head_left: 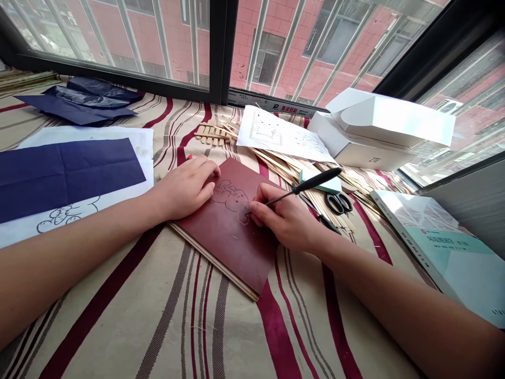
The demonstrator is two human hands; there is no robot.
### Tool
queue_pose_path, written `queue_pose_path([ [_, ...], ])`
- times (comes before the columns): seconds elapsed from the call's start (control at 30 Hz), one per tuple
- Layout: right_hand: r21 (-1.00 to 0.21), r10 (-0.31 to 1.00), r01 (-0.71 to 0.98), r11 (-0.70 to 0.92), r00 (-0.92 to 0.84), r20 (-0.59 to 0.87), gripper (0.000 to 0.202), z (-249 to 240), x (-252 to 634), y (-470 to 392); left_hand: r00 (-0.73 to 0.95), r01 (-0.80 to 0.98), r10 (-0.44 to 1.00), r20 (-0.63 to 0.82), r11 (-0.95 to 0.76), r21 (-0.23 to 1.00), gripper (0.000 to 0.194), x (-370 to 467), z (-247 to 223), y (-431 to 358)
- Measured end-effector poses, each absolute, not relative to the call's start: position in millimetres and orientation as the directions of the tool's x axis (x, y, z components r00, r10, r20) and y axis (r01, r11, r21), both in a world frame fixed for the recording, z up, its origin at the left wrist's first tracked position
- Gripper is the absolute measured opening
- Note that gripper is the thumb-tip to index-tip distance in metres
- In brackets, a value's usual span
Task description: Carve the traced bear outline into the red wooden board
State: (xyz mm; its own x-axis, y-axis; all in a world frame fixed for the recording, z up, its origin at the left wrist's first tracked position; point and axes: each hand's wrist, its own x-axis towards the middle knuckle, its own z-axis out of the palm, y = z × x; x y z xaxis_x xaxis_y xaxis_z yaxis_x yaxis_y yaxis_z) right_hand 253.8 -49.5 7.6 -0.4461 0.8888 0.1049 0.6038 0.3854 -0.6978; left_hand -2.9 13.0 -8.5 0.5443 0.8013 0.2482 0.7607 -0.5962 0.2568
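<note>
A reddish-brown board [221, 243] lies at an angle on the striped cloth, with a line drawing of a cartoon figure [232, 197] on its upper part. My right hand [282, 215] pinches a thin tool with a black handle [319, 180]; its tip touches the board at the drawing's lower right. Flat on the board's upper left edge rests my left hand [185, 188], fingers slightly bent and apart, holding nothing. A small red tip [190, 157] shows just behind its knuckles.
Behind the board are wooden strips [276, 166], a printed sheet [282, 134] and black scissors [338, 203]. White boxes [379, 126] and a book [442, 247] stand or lie at right. Dark blue sheets [67, 173] over white paper [145, 147] lie left, below the window.
</note>
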Motion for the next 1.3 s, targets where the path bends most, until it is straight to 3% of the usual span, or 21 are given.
queue_pose_path([
  [0.6, -0.778, 0.803, 0.452, 0.437, -0.585, 0.112, 0.023, 4.7, 261.8, -52.0, 0.544, 0.762, 0.806, 0.234, -0.591, 0.266, 0.037, -3.0, -7.7, 13.6],
  [0.8, -0.848, 0.868, 0.359, 0.391, -0.449, 0.210, 0.027, 10.9, 271.7, -45.8, 0.536, 0.759, 0.809, 0.243, -0.587, 0.280, 0.033, -5.6, -8.3, 14.6],
  [0.87, -0.710, 0.840, 0.479, 0.517, -0.445, 0.311, 0.021, 22.4, 287.9, -38.4, 0.528, 0.761, 0.811, 0.251, -0.583, 0.284, 0.031, -6.7, -8.1, 15.5],
  [0.93, -0.423, 0.764, 0.636, 0.646, -0.530, 0.368, 0.014, 34.6, 308.2, -30.5, 0.523, 0.763, 0.815, 0.249, -0.578, 0.290, 0.031, -7.5, -7.9, 16.6],
  [1.03, -0.129, 0.749, 0.751, 0.648, -0.599, 0.283, 0.014, 44.2, 335.8, -20.5, 0.524, 0.761, 0.814, 0.249, -0.579, 0.293, 0.032, -8.0, -7.8, 17.7],
  [1.17, -0.080, 0.764, 0.772, 0.631, -0.600, 0.237, 0.030, 44.3, 361.6, -11.2, 0.520, 0.762, 0.813, 0.261, -0.580, 0.288, 0.032, -8.7, -7.9, 17.8],
  [1.3, -0.132, 0.831, 0.858, 0.497, -0.426, 0.358, 0.039, 46.9, 389.5, -3.6, 0.524, 0.763, 0.810, 0.264, -0.584, 0.277, 0.030, -10.4, -8.7, 18.5],
])
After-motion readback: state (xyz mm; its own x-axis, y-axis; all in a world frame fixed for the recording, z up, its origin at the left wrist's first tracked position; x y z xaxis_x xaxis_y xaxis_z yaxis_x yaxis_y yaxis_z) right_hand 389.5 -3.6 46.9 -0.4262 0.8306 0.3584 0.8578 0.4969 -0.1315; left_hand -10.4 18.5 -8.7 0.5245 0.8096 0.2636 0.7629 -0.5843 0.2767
